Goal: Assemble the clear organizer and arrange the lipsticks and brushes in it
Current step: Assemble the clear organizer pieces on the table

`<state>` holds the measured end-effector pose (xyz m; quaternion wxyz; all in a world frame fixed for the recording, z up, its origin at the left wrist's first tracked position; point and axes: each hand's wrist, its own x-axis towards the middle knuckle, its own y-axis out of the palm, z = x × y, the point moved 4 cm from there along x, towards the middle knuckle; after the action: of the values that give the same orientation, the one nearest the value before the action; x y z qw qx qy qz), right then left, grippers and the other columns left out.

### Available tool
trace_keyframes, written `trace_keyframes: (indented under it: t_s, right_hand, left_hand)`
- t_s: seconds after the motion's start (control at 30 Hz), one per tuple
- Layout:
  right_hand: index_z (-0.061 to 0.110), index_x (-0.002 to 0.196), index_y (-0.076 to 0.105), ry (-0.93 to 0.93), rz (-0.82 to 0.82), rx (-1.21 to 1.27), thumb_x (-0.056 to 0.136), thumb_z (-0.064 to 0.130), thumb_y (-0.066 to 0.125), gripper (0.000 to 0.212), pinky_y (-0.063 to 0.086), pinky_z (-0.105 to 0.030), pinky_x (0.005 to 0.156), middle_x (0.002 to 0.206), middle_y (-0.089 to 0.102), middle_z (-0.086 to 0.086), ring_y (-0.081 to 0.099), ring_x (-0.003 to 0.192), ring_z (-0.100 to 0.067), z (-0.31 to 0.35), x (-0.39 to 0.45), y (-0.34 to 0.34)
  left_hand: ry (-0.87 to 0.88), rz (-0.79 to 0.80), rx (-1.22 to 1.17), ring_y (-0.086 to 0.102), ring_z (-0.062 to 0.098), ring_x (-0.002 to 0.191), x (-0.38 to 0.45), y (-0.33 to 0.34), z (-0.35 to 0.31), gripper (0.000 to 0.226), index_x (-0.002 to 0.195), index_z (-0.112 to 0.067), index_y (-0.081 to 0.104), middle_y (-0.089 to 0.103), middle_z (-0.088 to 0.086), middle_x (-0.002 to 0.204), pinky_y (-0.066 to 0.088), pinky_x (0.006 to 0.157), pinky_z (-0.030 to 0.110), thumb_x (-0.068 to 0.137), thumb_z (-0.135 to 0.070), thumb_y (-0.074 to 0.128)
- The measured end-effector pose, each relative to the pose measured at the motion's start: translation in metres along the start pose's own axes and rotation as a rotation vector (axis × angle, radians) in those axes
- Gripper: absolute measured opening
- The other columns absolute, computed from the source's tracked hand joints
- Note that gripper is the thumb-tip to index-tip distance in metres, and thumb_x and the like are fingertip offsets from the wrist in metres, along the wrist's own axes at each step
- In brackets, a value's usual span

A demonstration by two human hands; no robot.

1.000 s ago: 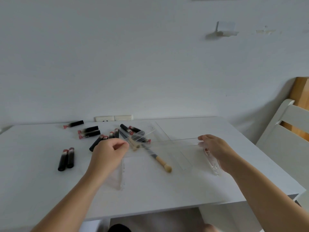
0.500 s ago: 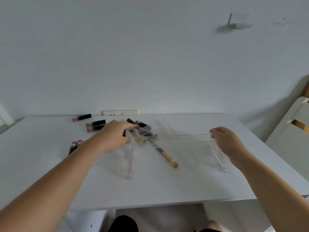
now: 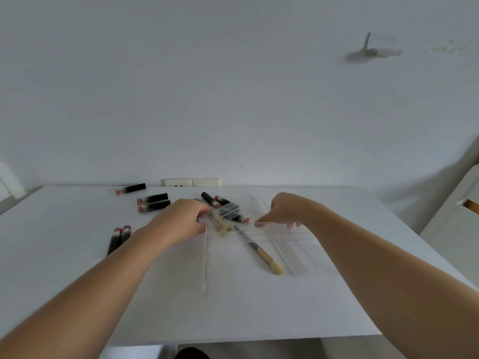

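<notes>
Clear acrylic organizer panels (image 3: 295,251) lie and stand in the middle of the white table (image 3: 64,255). My left hand (image 3: 178,221) grips the far end of an upright clear panel (image 3: 206,255). My right hand (image 3: 287,211) pinches the top edge of a long clear panel (image 3: 274,224) held across the pile. Black lipsticks with pink ends (image 3: 153,202) lie scattered at the back left, a pair (image 3: 119,238) nearer me. A brush with a wooden handle (image 3: 261,253) lies under the panels. More brushes sit behind my left hand, partly hidden.
A white wall socket (image 3: 190,182) sits at the table's back edge. A white chair (image 3: 456,218) stands to the right of the table. The near part of the table holds only my forearms.
My right hand has moved left along the long clear panel, toward my left hand. My left hand has stayed at the upright panel's far end. The camera has tilted.
</notes>
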<state>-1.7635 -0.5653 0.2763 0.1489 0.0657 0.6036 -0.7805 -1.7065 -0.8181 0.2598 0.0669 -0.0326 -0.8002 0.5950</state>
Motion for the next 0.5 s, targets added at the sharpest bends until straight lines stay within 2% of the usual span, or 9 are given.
trace_keyframes:
  t_s: [0.03, 0.13, 0.27, 0.37, 0.4, 0.47, 0.5]
  right_hand:
    - [0.013, 0.076, 0.059, 0.005, 0.010, 0.017, 0.064, 0.063, 0.080, 0.056, 0.051, -0.029, 0.064, 0.075, 0.069, -0.004, 0.066, 0.065, -0.019, 0.001, 0.003, -0.001]
    - [0.011, 0.083, 0.064, 0.021, 0.018, 0.061, 0.065, 0.053, 0.083, 0.049, 0.057, -0.032, 0.070, 0.080, 0.073, -0.006, 0.068, 0.065, -0.021, 0.003, 0.010, -0.005]
    - [0.010, 0.094, 0.065, 0.053, 0.069, 0.102, 0.066, 0.043, 0.083, 0.047, 0.060, -0.037, 0.077, 0.088, 0.074, -0.009, 0.069, 0.069, -0.025, 0.000, 0.016, -0.004]
    - [0.010, 0.091, 0.069, 0.041, 0.075, 0.134, 0.066, 0.039, 0.081, 0.040, 0.059, -0.037, 0.075, 0.087, 0.075, -0.010, 0.068, 0.065, -0.025, -0.001, 0.020, -0.002]
    - [0.010, 0.090, 0.070, 0.034, 0.082, 0.139, 0.068, 0.039, 0.080, 0.037, 0.060, -0.037, 0.076, 0.087, 0.075, -0.010, 0.068, 0.065, -0.026, 0.000, 0.020, -0.002]
    - [0.011, 0.094, 0.070, 0.030, 0.103, 0.140, 0.071, 0.043, 0.080, 0.040, 0.060, -0.037, 0.076, 0.088, 0.075, -0.011, 0.069, 0.069, -0.026, 0.003, 0.020, -0.004]
    - [0.011, 0.097, 0.069, 0.029, 0.115, 0.131, 0.072, 0.048, 0.081, 0.047, 0.061, -0.037, 0.076, 0.089, 0.075, -0.011, 0.070, 0.070, -0.026, 0.005, 0.021, -0.006]
  left_hand:
    - [0.009, -0.019, -0.017, 0.057, 0.010, 0.071, 0.002, 0.000, 0.000, 0.018, 0.079, -0.041, 0.060, 0.061, -0.009, 0.080, 0.044, 0.061, 0.029, 0.088, -0.028, 0.068]
    - [0.008, -0.077, -0.068, 0.059, 0.016, 0.067, 0.004, -0.004, 0.003, 0.003, 0.088, -0.031, 0.070, 0.062, -0.004, 0.074, 0.039, 0.057, 0.030, 0.087, -0.029, 0.067]
    - [0.016, -0.117, -0.162, 0.053, 0.016, 0.060, 0.005, -0.008, 0.006, 0.013, 0.091, -0.025, 0.071, 0.059, 0.001, 0.069, 0.036, 0.056, 0.030, 0.087, -0.035, 0.064]
    - [-0.001, -0.151, -0.266, 0.050, 0.008, 0.052, 0.005, -0.014, 0.008, 0.002, 0.084, -0.042, 0.070, 0.060, -0.003, 0.067, 0.041, 0.053, 0.026, 0.085, -0.042, 0.068]
    - [-0.009, -0.171, -0.314, 0.053, 0.007, 0.052, 0.005, -0.016, 0.008, 0.007, 0.082, -0.049, 0.069, 0.063, -0.002, 0.071, 0.043, 0.051, 0.022, 0.084, -0.042, 0.071]
    - [-0.032, -0.202, -0.389, 0.058, 0.000, 0.058, 0.004, -0.021, 0.009, 0.010, 0.091, -0.052, 0.071, 0.066, -0.005, 0.078, 0.044, 0.052, 0.015, 0.082, -0.048, 0.072]
    - [-0.040, -0.218, -0.412, 0.060, -0.005, 0.067, 0.003, -0.023, 0.009, 0.021, 0.101, -0.049, 0.072, 0.067, -0.011, 0.083, 0.043, 0.056, 0.014, 0.080, -0.053, 0.072]
